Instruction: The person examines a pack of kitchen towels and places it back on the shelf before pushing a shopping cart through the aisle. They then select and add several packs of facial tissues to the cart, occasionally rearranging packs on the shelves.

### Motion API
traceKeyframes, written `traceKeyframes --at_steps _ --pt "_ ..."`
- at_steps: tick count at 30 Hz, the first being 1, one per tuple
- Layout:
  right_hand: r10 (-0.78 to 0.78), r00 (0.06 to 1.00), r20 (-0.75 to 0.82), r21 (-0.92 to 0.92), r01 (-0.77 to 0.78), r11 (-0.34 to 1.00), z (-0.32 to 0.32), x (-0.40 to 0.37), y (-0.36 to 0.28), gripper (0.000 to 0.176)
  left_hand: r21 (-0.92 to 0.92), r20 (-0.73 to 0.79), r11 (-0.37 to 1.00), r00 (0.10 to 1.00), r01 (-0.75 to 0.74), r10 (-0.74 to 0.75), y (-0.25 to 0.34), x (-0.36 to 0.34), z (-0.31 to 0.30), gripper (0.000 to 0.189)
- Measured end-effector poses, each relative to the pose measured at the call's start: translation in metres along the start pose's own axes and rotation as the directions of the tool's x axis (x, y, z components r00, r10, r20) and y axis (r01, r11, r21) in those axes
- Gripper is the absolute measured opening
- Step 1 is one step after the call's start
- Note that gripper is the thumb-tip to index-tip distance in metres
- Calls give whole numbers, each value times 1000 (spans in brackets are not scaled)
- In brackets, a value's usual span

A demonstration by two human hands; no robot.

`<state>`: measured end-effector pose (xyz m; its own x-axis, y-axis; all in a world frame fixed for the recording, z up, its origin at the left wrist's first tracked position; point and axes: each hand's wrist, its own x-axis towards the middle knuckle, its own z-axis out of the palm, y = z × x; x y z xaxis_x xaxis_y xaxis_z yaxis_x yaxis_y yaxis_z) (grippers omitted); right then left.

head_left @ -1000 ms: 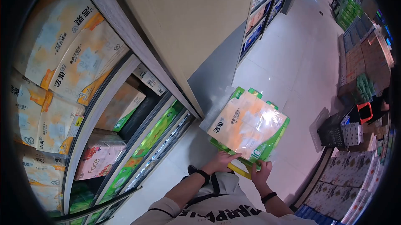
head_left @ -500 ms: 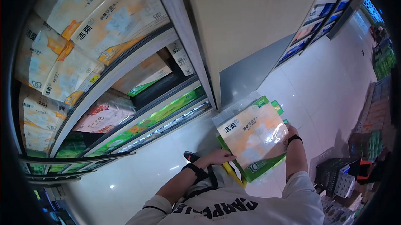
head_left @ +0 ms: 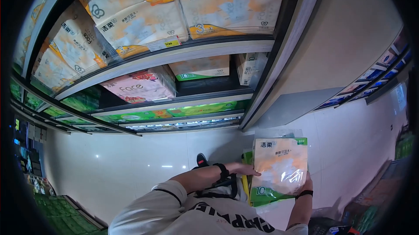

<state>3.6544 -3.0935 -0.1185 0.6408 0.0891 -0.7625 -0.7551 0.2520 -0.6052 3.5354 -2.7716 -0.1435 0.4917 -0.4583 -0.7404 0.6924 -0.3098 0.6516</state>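
A plastic-wrapped multipack of tissues (head_left: pixel 279 158), peach and cream with a green lower band marked 10, is held in front of my body, to the right of my midline. My left hand (head_left: pixel 244 169) grips its left edge, thumb on the front. Around its lower right edge, my right hand (head_left: pixel 305 183) is closed, most of the fingers hidden behind it. Green packaging (head_left: pixel 247 158) shows behind the multipack's left side. Both my wrists wear black bands. Ahead on the shelf sit a pink Face tissue pack (head_left: pixel 142 86) and a similar peach-and-green pack (head_left: pixel 200 68).
Cream and orange tissue packs (head_left: pixel 231 10) fill the upper shelf (head_left: pixel 174 48). Green packs (head_left: pixel 203 108) line a lower one. A beige end panel (head_left: pixel 331 39) stands to the right. Pale shiny floor tiles (head_left: pixel 131 156) lie below, with stacked green goods (head_left: pixel 65 213) at lower left.
The view has turned left, so the shelves now stand more squarely ahead. The multipack, still in both hands, has gone from slanted to nearly upright in the view.
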Motion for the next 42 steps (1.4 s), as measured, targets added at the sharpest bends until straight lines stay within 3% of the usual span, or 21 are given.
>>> traceKeyframes --at_steps 1,2,3,6,7,10,11,12,13,15,17,19,22,25,28,29,33,35,37,40,42 --pt "-29 996 85 18 27 999 -11 11 5 39 35 76 993 991 -110 107 -14 13 2 69" --pt "-73 996 44 30 72 997 -5 3 5 40 58 149 974 966 -220 210 -18 12 5 68" --pt "-94 994 56 21 92 995 0 -7 4 40 154 168 960 963 -236 210 -19 14 5 68" --pt "2 980 198 -45 7 999 30 -25 -13 44 94 219 995 975 -46 24 -21 22 1 72" --pt "51 968 246 -70 -34 997 38 -30 -21 45 68 256 995 965 -76 56 -35 42 -3 77" --pt "1 983 185 7 -3 1000 79 -84 -35 51 26 33 990 989 -142 141 -9 -7 2 80" --pt "4 988 156 -67 7 998 69 -87 -39 53 -126 169 986 976 -114 134 -16 6 -2 81" --pt "5 991 133 -142 14 990 59 -77 -43 55 -153 164 987 984 -42 67 -22 20 -5 80" --pt "6 993 117 -216 20 976 53 -68 -47 57 -227 133 968 981 -107 139 -22 21 -5 78" --pt "-235 927 292 -251 312 916 38 -58 -44 59 -437 146 873 941 -216 306 -26 19 -7 76" --pt "-367 819 442 -265 510 818 36 -73 -47 63 -399 166 906 960 -144 225 -15 3 -16 74" --pt "-457 803 382 -203 555 807 47 -99 -45 74 -363 96 922 980 -130 176 6 -31 -23 69" --pt "-553 770 319 -103 608 787 47 -120 -37 85 -332 4 900 954 -281 300 11 -46 -26 59" --pt "-618 735 279 46 632 773 41 -144 -28 89 -176 46 859 867 -481 495 21 -77 -31 54" --pt "-624 693 361 154 615 773 17 -142 -14 85 203 -86 846 852 -493 517 52 -153 -33 51" --pt "-655 663 363 139 657 741 15 -141 -12 86 229 -101 817 822 -529 561 56 -174 -34 52" --pt "-526 673 520 -171 685 708 35 -147 -16 103 -157 -221 706 721 -691 656 10 -194 -45 66" --pt "-434 562 704 -266 775 573 86 -153 -15 109 -228 -387 666 694 -711 608 -9 -201 -48 66" --pt "-525 520 674 -335 848 411 152 -178 -4 116 -282 -550 601 639 -748 537 -25 -212 -49 65" --pt "-414 501 760 -458 865 206 195 -167 9 114 -280 -750 462 492 -842 442 -58 -226 -59 58" --pt "-453 391 801 -418 907 43 227 -151 15 111 -225 -829 352 369 -908 421 -95 -218 -79 52"
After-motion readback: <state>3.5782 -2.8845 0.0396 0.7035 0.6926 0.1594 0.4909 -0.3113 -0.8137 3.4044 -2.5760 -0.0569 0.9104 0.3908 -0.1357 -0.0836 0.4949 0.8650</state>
